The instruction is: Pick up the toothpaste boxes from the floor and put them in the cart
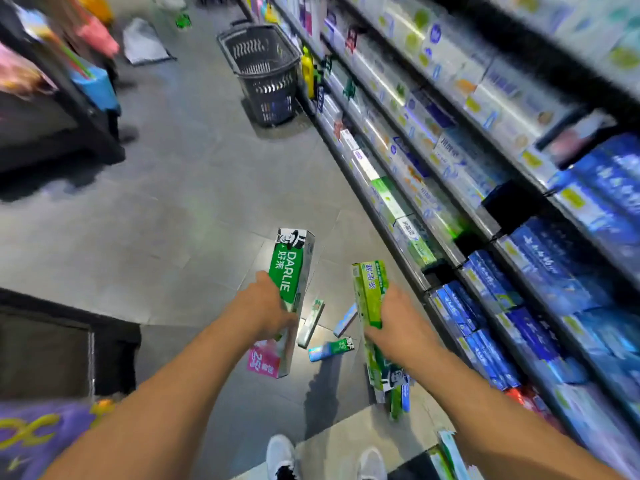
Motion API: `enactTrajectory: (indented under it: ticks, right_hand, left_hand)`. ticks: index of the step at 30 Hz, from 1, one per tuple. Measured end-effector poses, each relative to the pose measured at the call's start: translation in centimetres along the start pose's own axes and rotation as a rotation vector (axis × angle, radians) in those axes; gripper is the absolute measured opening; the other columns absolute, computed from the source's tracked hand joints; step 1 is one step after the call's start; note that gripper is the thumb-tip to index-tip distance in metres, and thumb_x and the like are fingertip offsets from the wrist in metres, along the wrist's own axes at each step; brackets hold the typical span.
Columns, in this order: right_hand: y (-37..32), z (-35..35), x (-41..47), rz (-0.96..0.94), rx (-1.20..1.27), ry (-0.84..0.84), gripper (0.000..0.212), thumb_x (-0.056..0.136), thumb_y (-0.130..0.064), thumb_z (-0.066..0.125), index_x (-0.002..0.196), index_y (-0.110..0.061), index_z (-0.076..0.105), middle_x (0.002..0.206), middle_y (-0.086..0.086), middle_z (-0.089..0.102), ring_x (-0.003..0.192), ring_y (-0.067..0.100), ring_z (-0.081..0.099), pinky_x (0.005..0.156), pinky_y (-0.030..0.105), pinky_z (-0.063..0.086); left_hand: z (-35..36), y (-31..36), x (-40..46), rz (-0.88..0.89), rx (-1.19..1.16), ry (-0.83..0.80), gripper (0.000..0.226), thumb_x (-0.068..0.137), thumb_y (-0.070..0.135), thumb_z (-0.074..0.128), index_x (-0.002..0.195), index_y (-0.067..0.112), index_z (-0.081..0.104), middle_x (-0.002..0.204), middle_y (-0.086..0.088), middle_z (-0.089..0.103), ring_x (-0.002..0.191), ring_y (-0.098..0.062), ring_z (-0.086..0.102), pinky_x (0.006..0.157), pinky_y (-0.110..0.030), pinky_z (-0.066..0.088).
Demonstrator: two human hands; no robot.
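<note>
The left hand (266,308) is wrapped around the middle of a long green and white toothpaste box (292,271), held above the floor with its far end pointing away. The box reads "DARLIE" in white capitals beside Chinese characters, carries a black and white picture of a man in a top hat at the far end, and has a pink panel with "25" at the near end. The right hand (393,325) is clamped on a lighter green box (370,296) printed with white Chinese characters; the same top-hat figure shows at its lower end, and more boxes may be bundled in that grip, though blur makes that hard to tell.

Between the two hands, three small boxes (330,348) lie scattered on the grey tiled floor (180,216), their print too small to read. A dark plastic basket (265,69) stands well ahead, close against the shelving (467,188) on the right, which is packed with blue, white and green cartons. White shoes (281,455) show at the bottom edge.
</note>
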State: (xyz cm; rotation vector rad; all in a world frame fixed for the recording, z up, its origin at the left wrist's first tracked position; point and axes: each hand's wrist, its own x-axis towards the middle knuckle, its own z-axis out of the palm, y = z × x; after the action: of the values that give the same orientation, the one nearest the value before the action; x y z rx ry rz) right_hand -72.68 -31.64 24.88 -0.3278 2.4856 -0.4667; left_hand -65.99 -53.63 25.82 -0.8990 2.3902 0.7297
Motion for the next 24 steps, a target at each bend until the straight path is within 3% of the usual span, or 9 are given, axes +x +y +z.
enactTrajectory:
  ticks: [4,8,13,17,20,24]
  right_hand:
    - [-2.5,-7.8,-5.2,-0.043,0.026,0.051,0.055,0.085,-0.033,0.068,0.126,-0.014,0.037,0.124,0.008,0.046,0.108,0.032,0.058,0.085,0.040,0.050]
    - [-3.6,-12.0,-8.5,-0.057,0.028,0.079,0.057,0.084,-0.036,0.070,0.124,-0.013,0.037,0.124,0.007,0.048,0.107,0.030,0.057,0.080,0.036,0.046]
    - [-3.0,-14.9,-12.4,-0.006,0.089,0.184,0.052,0.082,-0.037,0.070,0.114,-0.016,0.034,0.119,0.007,0.051,0.104,0.030,0.058,0.080,0.038,0.048]
    - [-0.4,-16.4,-16.5,0.114,0.149,0.317,0.058,0.080,-0.036,0.070,0.123,-0.017,0.036,0.118,0.007,0.053,0.103,0.031,0.059,0.079,0.038,0.050]
    - [2.8,-16.8,-20.7,0.248,0.196,0.425,0.053,0.079,-0.037,0.069,0.118,-0.018,0.038,0.113,0.006,0.053,0.102,0.029,0.059,0.080,0.039,0.051]
    - [7.8,-17.3,-27.8,0.415,0.279,0.521,0.055,0.076,-0.037,0.072,0.116,-0.017,0.039,0.110,0.006,0.053,0.102,0.030,0.058,0.084,0.044,0.051]
  left_hand:
    - [-7.0,3.8,-6.8,0.079,-0.004,0.038,0.062,0.065,0.043,0.077,0.108,0.015,0.041,0.096,-0.004,0.063,0.083,-0.025,0.065,0.074,-0.040,0.056]
    - [-10.7,6.3,-10.9,0.136,-0.009,0.085,0.061,0.066,0.042,0.079,0.107,0.016,0.041,0.095,-0.003,0.065,0.080,-0.021,0.066,0.064,-0.033,0.054]
    - [-12.7,9.4,-13.2,0.269,0.085,0.065,0.052,0.065,0.041,0.079,0.101,0.020,0.047,0.096,-0.004,0.067,0.081,-0.022,0.068,0.070,-0.038,0.059]
    - [-12.3,13.7,-14.2,0.488,0.219,0.074,0.047,0.066,0.042,0.078,0.076,0.025,0.036,0.075,0.009,0.053,0.067,-0.012,0.057,0.055,-0.024,0.045]
    - [-10.3,17.9,-15.3,0.665,0.301,0.011,0.046,0.063,0.046,0.077,0.083,0.024,0.042,0.078,0.006,0.057,0.073,-0.018,0.061,0.060,-0.028,0.048]
    - [-6.2,23.6,-19.5,0.859,0.384,-0.085,0.062,0.060,0.049,0.075,0.101,0.016,0.043,0.092,-0.002,0.064,0.084,-0.023,0.066,0.070,-0.034,0.056]
